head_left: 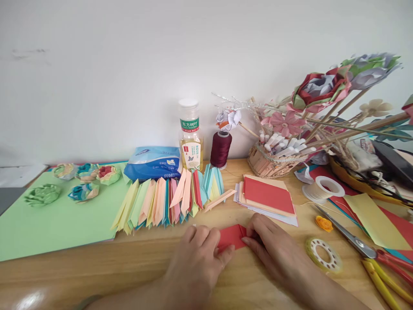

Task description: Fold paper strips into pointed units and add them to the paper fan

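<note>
A folded piece of red paper (pixel 230 237) lies on the wooden table between my two hands. My left hand (pixel 201 254) is closed on its left end, with the thumb along the lower edge. At the right end my right hand (pixel 266 239) pinches a folded corner between thumb and fingers. Just beyond sits a stack of cut paper sheets (pixel 267 196) with a red one on top. Several folded paper strips (pixel 161 200) in many colours stand in a row behind my left hand.
Left: green paper sheet (pixel 84 224) bearing several paper flowers (pixel 41 195). Back: tissue pack (pixel 153 162), bottle (pixel 190 137), dark red thread spool (pixel 221 150), basket (pixel 267 163) of sticks and paper flowers. Right: scissors (pixel 361 245), tape roll (pixel 323 255), cord spool (pixel 322 189), yellow-handled tool (pixel 380 280), small orange flower (pixel 324 223).
</note>
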The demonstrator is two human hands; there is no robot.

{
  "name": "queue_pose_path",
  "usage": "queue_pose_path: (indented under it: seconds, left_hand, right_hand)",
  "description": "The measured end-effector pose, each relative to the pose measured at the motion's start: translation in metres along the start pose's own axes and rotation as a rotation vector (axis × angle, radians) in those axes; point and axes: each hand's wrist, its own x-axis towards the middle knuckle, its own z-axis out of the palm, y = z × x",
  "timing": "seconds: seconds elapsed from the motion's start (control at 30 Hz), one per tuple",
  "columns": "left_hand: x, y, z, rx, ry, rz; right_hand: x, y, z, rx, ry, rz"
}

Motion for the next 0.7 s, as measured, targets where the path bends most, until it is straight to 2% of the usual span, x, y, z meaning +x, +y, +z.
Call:
queue_pose_path:
  seconds: [0.13, 0.27, 0.43, 0.57, 0.7]
  left_hand:
    - [-0.014, -0.001, 0.005, 0.104, 0.085, 0.071]
    - [-0.030, -0.005, 0.011, 0.117, 0.094, 0.054]
    - [-0.033, -0.011, 0.000, 0.098, 0.109, 0.094]
    - [-0.026, -0.014, -0.011, 0.111, 0.071, 0.112]
    - [-0.017, -0.013, -0.014, 0.152, 0.031, 0.071]
  right_hand:
    - [0.001, 0.000, -0.004, 0.056, -0.001, -0.017]
    - [0.003, -0.001, -0.008, 0.076, 0.013, -0.056]
    - [0.001, 0.004, -0.010, 0.063, -0.010, -0.130]
    - [-0.008, 0.006, -0.017, -0.117, 0.005, -0.327]
    - [-0.015, -0.014, -0.026, -0.167, -0.008, -0.531]
